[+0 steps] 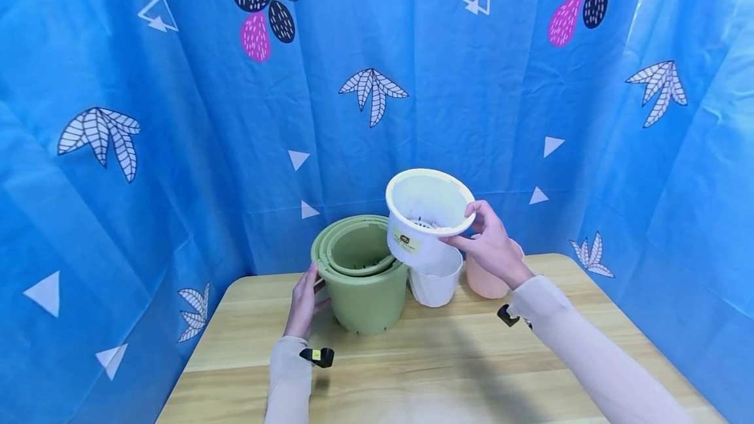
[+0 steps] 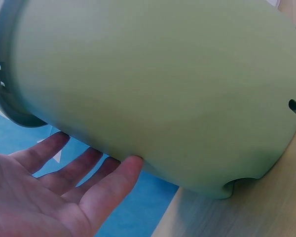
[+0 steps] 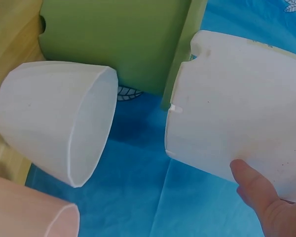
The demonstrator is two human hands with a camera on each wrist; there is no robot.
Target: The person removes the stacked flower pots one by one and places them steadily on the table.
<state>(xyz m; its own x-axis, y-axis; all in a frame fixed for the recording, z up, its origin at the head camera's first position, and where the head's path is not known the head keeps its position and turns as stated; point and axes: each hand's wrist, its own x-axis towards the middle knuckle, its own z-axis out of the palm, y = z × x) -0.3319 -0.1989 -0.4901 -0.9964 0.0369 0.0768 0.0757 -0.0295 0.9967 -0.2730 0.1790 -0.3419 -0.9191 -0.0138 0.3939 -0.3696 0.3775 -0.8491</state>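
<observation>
My right hand (image 1: 491, 244) pinches the rim of a white plastic flowerpot (image 1: 412, 241), thumb outside, fingers over the edge. The pot is tilted, raised beside the upper right rim of a large green flowerpot (image 1: 368, 306). Slots show in its base, and a small label is on its front. Another green pot (image 1: 359, 247) sits nested inside the large one. My left hand (image 1: 303, 303) rests against the large pot's left side; in the left wrist view its fingers (image 2: 113, 185) are spread, fingertips at the green wall.
A smaller white faceted pot (image 1: 436, 283) stands right of the green pots, under the raised one. Beside it is a pink pot (image 1: 485, 280), partly behind my right hand. All stand on a wooden table (image 1: 412, 371) with a blue patterned curtain (image 1: 377, 149) around it.
</observation>
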